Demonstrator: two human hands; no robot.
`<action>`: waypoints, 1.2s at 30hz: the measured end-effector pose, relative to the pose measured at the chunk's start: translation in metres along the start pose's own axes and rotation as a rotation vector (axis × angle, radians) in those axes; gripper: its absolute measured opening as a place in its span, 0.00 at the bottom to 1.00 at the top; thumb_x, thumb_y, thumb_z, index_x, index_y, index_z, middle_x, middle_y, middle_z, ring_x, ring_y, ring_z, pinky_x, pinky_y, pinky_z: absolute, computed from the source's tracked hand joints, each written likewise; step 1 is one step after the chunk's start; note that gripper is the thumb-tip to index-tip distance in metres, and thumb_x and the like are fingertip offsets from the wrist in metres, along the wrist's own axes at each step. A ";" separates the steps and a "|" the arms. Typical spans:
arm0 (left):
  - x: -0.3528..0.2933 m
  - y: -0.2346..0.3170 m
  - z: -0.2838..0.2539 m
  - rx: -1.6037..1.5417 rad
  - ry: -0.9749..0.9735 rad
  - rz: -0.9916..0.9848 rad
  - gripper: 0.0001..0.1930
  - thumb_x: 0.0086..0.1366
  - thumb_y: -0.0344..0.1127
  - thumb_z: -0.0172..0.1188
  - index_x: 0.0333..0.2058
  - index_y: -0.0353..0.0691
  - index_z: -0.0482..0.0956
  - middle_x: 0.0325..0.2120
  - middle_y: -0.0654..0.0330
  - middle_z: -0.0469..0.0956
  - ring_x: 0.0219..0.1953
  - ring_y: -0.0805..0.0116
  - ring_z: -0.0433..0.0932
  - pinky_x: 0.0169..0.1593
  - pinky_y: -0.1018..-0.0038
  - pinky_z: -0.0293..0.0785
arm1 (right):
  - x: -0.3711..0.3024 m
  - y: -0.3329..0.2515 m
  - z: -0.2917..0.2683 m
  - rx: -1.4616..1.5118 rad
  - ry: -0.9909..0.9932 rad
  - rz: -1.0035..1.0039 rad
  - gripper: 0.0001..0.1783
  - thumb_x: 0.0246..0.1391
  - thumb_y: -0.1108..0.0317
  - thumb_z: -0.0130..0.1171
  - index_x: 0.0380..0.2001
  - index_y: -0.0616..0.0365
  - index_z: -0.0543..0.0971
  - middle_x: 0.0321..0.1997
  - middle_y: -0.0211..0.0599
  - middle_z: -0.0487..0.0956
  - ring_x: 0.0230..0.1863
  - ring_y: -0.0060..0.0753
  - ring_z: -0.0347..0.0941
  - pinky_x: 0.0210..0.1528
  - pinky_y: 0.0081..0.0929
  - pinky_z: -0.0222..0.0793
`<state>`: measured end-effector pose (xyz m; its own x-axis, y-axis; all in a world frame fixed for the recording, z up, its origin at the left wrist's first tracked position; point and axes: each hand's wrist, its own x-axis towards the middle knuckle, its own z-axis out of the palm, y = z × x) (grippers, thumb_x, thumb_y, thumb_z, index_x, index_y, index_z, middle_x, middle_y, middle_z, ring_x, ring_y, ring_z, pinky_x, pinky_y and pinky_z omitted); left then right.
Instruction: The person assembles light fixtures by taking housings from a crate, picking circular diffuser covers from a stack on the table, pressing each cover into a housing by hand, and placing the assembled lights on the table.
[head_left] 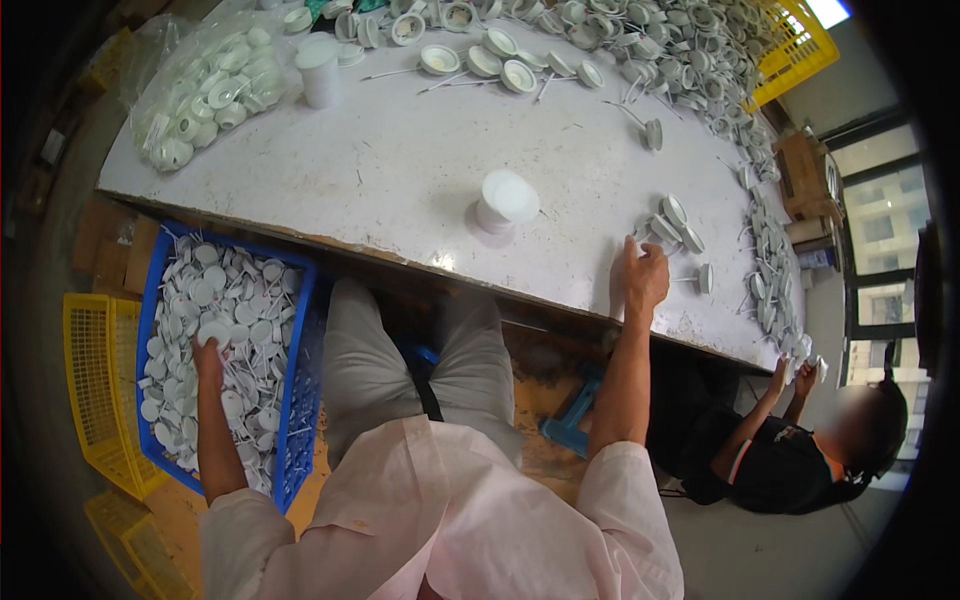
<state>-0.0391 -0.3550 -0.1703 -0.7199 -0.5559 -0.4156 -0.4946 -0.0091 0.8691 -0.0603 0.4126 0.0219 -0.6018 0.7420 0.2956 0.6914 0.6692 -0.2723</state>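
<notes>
My left hand (208,362) is down in a blue crate (306,330), closed on a white round cap (213,330) among many similar ones. Its fingers are mostly hidden under the cap. My right hand (645,278) is over the table's near edge, at the right, index finger stretched out and the others loosely bent. Just beyond its fingertips is a small group of white round caps with thin white stems (672,225). A single cap (706,279) lies to its right. I see nothing held in that hand.
A white cylindrical stack (507,202) stands mid-table (370,190); another white cylinder (319,72) is beside a clear bag of white domed parts (215,100). Heaped caps (690,45) line the far and right sides. Yellow crates (105,390) stand at left. A co-worker (790,460) handles white pieces at right.
</notes>
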 end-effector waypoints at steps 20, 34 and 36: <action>-0.199 0.056 0.177 0.265 -0.709 0.444 0.11 0.62 0.29 0.56 0.43 0.34 0.77 0.40 0.55 0.79 0.40 0.69 0.79 0.42 0.77 0.74 | -0.041 0.022 -0.006 0.205 -0.127 -0.117 0.16 0.50 0.57 0.58 0.29 0.63 0.78 0.28 0.46 0.79 0.31 0.47 0.76 0.37 0.37 0.69; -0.322 0.162 0.292 -0.080 -1.036 0.540 0.45 0.44 0.32 0.73 0.59 0.34 0.56 0.51 0.52 0.70 0.53 0.65 0.70 0.54 0.71 0.68 | -0.226 -0.061 -0.054 0.703 -0.311 -0.587 0.07 0.43 0.77 0.64 0.24 0.59 0.74 0.22 0.40 0.73 0.21 0.38 0.71 0.23 0.28 0.66; -0.318 0.159 0.283 -0.049 -0.962 0.569 0.44 0.43 0.32 0.74 0.58 0.34 0.58 0.50 0.53 0.71 0.52 0.66 0.71 0.54 0.72 0.68 | -0.230 -0.068 -0.053 0.762 -0.396 -0.682 0.07 0.43 0.76 0.65 0.25 0.59 0.75 0.22 0.38 0.73 0.21 0.33 0.70 0.23 0.25 0.66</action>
<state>-0.0270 0.0559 0.0243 -0.9226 0.3847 0.0296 0.0310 -0.0028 0.9995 0.0523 0.1941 0.0207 -0.9441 0.0754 0.3208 -0.1821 0.6920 -0.6986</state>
